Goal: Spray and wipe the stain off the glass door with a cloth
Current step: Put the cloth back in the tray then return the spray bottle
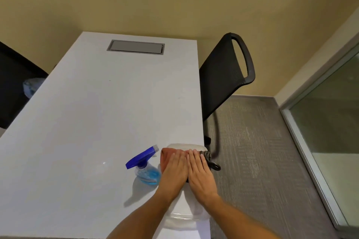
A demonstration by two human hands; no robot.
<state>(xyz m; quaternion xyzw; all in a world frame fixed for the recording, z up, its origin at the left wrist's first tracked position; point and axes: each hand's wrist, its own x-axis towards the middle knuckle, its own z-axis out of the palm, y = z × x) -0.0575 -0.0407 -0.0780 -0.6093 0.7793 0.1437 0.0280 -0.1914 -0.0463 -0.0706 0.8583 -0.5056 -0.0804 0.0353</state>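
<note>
A spray bottle (146, 169) with a blue trigger head and blue liquid stands on the white table (87, 112) near its front right corner. Just to its right, a pinkish-orange cloth (166, 158) lies in a clear plastic tray (186, 217). My left hand (173, 172) and my right hand (200, 170) lie flat side by side on the cloth, fingers straight. A dark cloth with a black loop (210, 162) pokes out past my right fingertips. The glass door (330, 122) stands at the far right.
A black mesh chair (223, 75) stands against the table's right side. Another dark chair (13, 83) is at the left edge. A grey cable hatch (136, 47) is set into the table's far end. Grey carpet (262, 151) lies between table and door.
</note>
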